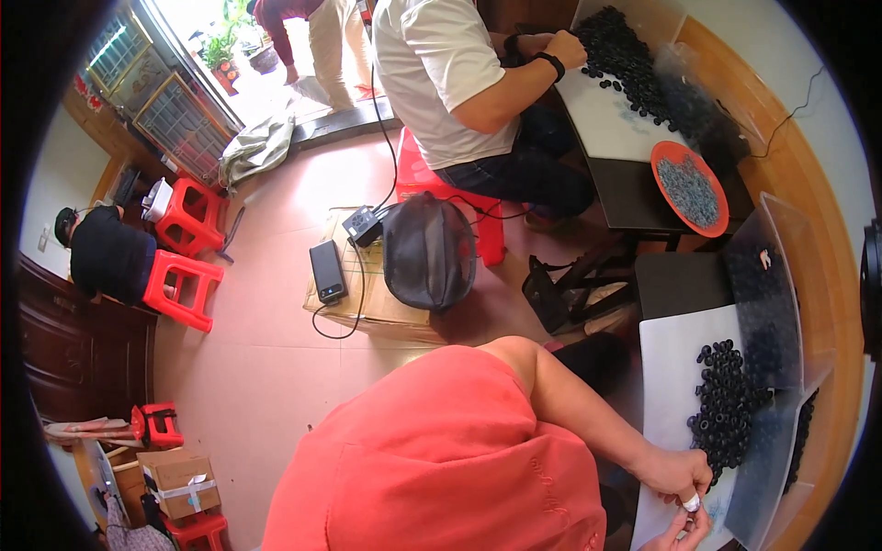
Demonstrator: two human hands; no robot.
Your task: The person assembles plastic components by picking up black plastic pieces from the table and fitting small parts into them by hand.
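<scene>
My left hand (678, 473) is closed at the lower right, over a white sheet (663, 386) on the table. White wrapping (691, 502) shows at one of its fingertips. Just below, my right hand (684, 531) has its fingers pinched together, partly cut off by the picture's lower edge. Both hands' fingertips nearly meet; anything held between them is too small to make out. Beside them lies a pile of small black ring-shaped parts (721, 404). Some small pale bluish bits (718, 503) lie to the right of my fingers.
A clear plastic panel (767, 303) borders the table's right. Farther off, a person in a white shirt (450, 83) sits by black parts (625, 55) and an orange bowl (721, 207) of grey pieces. A cardboard box (395, 317) bears a black mesh bag (427, 253) and cabled devices.
</scene>
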